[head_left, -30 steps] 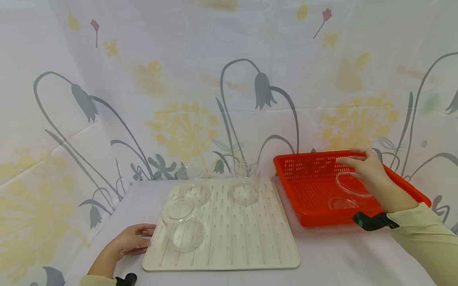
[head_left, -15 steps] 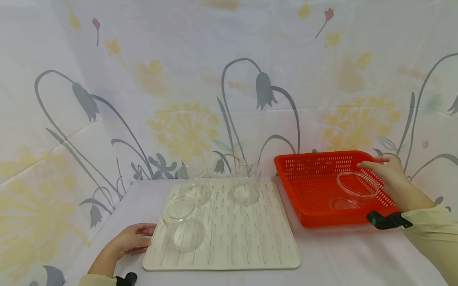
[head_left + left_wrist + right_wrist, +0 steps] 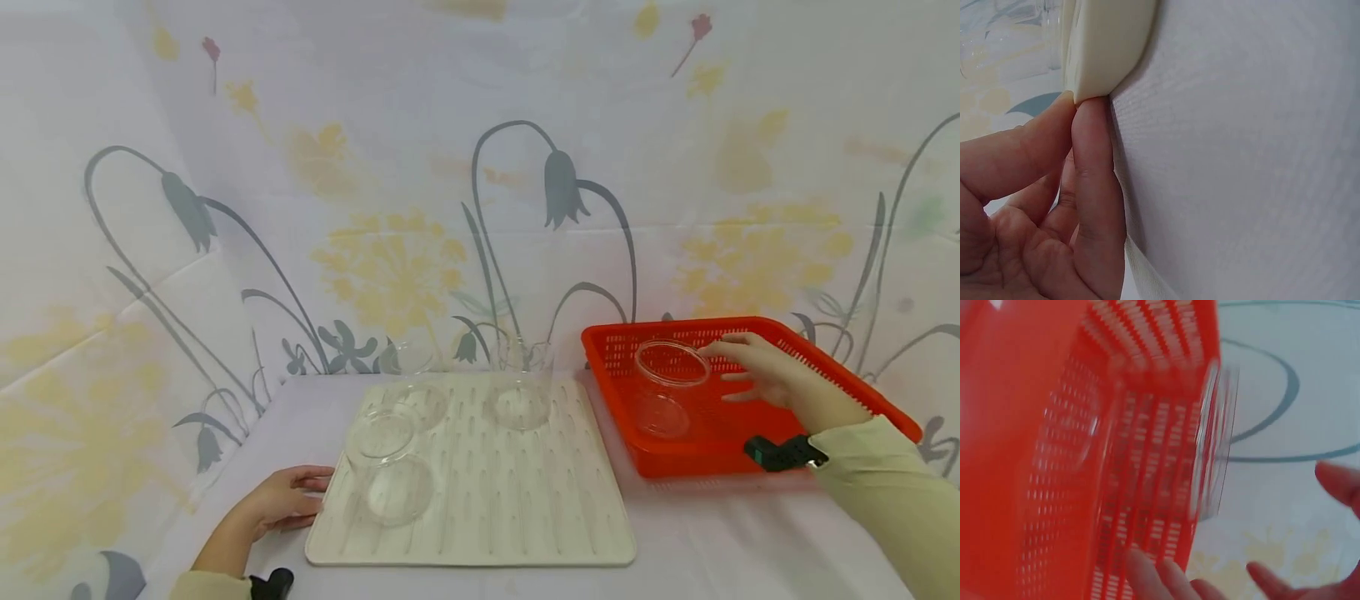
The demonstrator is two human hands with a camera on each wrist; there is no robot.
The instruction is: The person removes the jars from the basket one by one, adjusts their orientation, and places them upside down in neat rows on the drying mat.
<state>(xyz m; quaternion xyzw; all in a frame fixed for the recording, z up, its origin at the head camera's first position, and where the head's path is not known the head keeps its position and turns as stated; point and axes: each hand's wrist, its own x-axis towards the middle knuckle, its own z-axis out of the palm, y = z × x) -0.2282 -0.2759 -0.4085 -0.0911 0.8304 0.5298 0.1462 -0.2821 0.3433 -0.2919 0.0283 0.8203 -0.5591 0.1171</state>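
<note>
My left hand [image 3: 283,502] is at the left edge of a cream draining mat [image 3: 517,500]. In the left wrist view, its thumb [image 3: 1035,140] and forefinger [image 3: 1094,169] pinch the mat's edge. Several clear cups stand on the mat: one front left [image 3: 384,435], one back left [image 3: 420,358], one back middle [image 3: 521,408]. Another clear cup [image 3: 672,364] stands upright in the red basket [image 3: 738,457], towards its left side. Just right of that cup is my right hand [image 3: 772,375], fingers spread. The right wrist view shows a gap between its fingers and the cup [image 3: 1213,444].
White cloth [image 3: 697,542] covers the table, and a flower-printed sheet [image 3: 420,167] hangs behind. The basket's perforated walls [image 3: 1147,506] rise around the cup, close to the mat's right edge.
The cup in the basket has moved left. My right hand passed to the cup's right side, then came left and now has its fingers spread. My left hand stays at the mat.
</note>
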